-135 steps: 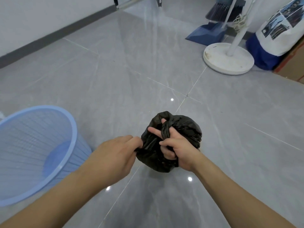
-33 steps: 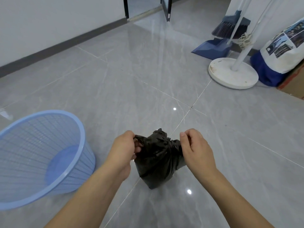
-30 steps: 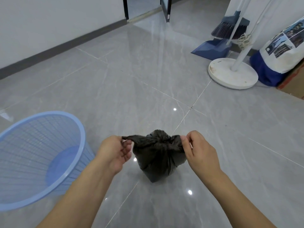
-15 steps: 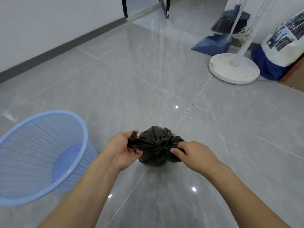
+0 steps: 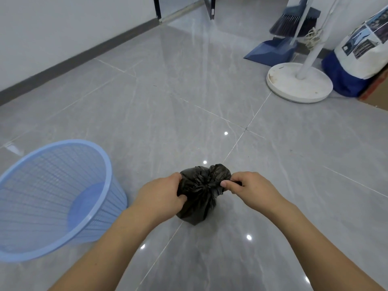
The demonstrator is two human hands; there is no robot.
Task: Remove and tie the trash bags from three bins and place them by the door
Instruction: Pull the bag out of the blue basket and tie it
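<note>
A small black trash bag [image 5: 199, 198] rests on the grey tiled floor in front of me, its top bunched into a knot. My left hand [image 5: 161, 196] grips the bag's left flap and my right hand [image 5: 249, 189] pinches the right flap between thumb and fingers. A light blue mesh bin [image 5: 52, 198] stands to the left with no bag in it. A dark-framed doorway [image 5: 184, 7] is at the far top of the view.
A white round stand base with a pole [image 5: 299, 82] sits at the right. Behind it lean a broom [image 5: 294, 22] and a blue dustpan [image 5: 270, 52]. A white and blue sack [image 5: 361, 57] and a cardboard box edge [image 5: 378, 95] are at the far right.
Over the last second my hands pulled the flaps apart, came together over the knot, and now pull outward again. The bag sits upright and slightly nearer to me.
</note>
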